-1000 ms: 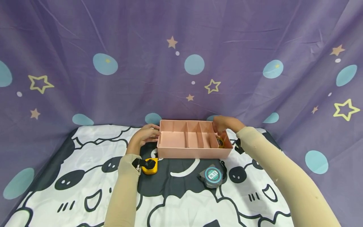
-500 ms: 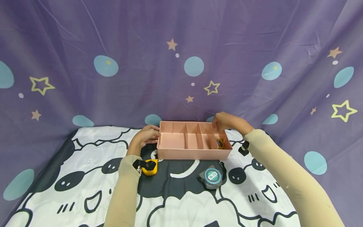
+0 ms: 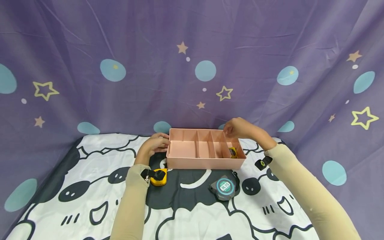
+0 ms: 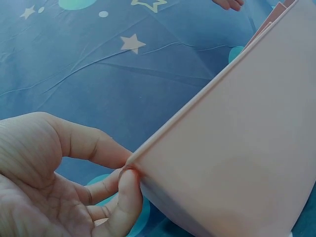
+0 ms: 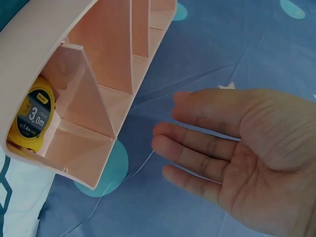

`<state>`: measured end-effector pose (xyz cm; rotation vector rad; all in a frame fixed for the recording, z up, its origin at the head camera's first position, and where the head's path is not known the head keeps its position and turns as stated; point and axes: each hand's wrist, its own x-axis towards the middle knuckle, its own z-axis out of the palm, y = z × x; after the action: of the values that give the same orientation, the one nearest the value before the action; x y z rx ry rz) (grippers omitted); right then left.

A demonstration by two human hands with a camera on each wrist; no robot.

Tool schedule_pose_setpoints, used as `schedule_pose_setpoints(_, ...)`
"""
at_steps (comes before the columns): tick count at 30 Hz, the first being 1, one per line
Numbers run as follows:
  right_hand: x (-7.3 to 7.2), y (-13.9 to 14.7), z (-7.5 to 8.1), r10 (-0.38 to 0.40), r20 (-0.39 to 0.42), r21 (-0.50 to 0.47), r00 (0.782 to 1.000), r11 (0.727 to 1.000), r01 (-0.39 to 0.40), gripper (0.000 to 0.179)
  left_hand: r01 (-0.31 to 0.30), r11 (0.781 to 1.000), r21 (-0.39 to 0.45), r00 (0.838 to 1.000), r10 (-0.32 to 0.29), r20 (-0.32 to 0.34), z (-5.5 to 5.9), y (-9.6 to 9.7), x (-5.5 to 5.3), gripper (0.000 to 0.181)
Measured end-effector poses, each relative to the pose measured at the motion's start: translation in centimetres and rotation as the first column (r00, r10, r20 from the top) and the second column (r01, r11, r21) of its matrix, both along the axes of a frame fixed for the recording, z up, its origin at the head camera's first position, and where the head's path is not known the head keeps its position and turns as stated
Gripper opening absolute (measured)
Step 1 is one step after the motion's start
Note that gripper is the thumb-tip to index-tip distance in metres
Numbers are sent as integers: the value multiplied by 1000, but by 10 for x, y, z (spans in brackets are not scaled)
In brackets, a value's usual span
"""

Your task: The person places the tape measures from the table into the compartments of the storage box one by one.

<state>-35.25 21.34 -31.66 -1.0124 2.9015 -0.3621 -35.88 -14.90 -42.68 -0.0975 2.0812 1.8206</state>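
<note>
A pink divided storage box (image 3: 207, 163) stands near the back of the cloth-covered table. At its left end, my left hand (image 3: 154, 144) pinches a corner of the rim between fingertips, as the left wrist view shows at the box corner (image 4: 148, 163). My right hand (image 3: 238, 128) hovers by the back right corner; in the right wrist view the hand (image 5: 247, 153) holds nothing, fingers loosely extended and apart from the box. Inside the right-end compartment lies a yellow tape measure (image 5: 33, 116) marked 3.0m, against the front wall.
A second yellow tape measure (image 3: 159, 177) lies by the left wrist, partly covered by the black wrist strap. In front of the box rests a grey tape measure (image 3: 223, 187) with a teal-ringed label and dark cord. A purple patterned curtain (image 3: 144, 73) hangs close behind.
My right hand has risen out of the right compartment and drawn back, leaving the yellow tape measure inside. My left hand has kept its place on the box.
</note>
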Motion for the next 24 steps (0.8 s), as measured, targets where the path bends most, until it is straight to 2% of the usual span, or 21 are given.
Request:
schedule_pose_setpoints(7, 10, -1, 3, -48, -23, -103, 999, 994, 46, 17, 25, 999, -22, 1000, -25, 3, 1, 0, -1, 59)
schedule_pose_setpoints(12, 17, -8, 5, -47, -58, -147, 997, 988, 38, 19, 50, 999, -1, 999, -50, 5, 0, -4, -2, 60)
schedule_pose_setpoints(19, 35, -27, 3, 38, -121, -211, 992, 975, -63, 16, 33, 997, 75, 998, -38, 57, 0, -6, -5, 61)
schedule_pose_setpoints(24, 49, -41, -1, 123, -161, -218, 979, 963, -157, 18, 15, 993, 118, 997, -25, 79, 0, -5, -5, 59)
